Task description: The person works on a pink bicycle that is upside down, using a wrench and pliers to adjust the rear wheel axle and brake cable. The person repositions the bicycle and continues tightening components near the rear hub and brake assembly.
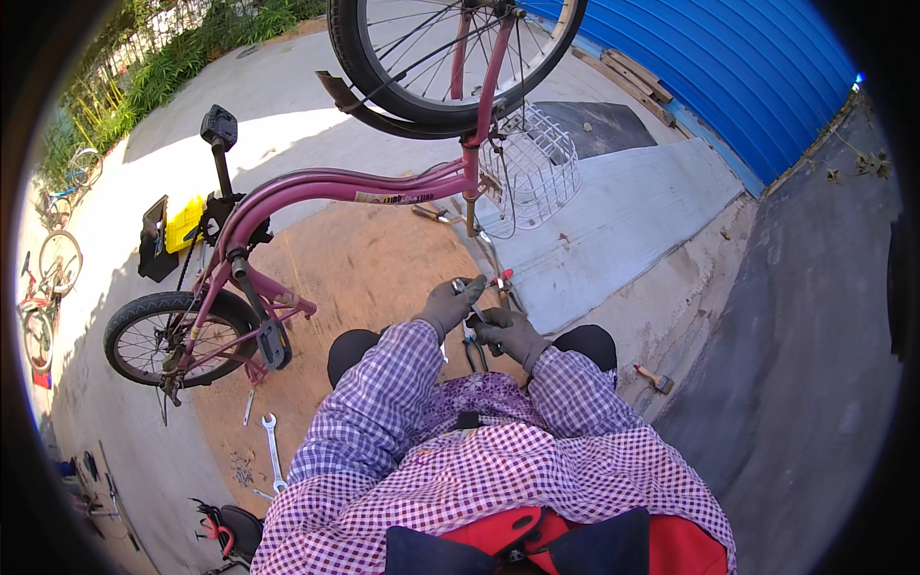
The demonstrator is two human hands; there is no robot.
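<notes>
My gloved left hand [448,305] is closed on a small metal piece [471,299]. Just right of and below it, my gloved right hand [513,335] is closed, its grip partly hidden and too small to make out. A red-handled tool [499,277] shows just beyond them, and dark pliers [476,356] are below my fingers. Past my hands, an upside-down pink bicycle [345,187] stands over a plywood board [307,240], with a white wire basket [532,168] behind its front fork and more tools [431,214] lying by it.
A wrench [270,450] lies left of me, a paintbrush [654,379] right. An open yellow-and-black toolbox [183,223] sits behind the rear wheel. A pale sheet [623,230] lies by the blue wall [728,72]. Other bicycles [48,287] are at the far left.
</notes>
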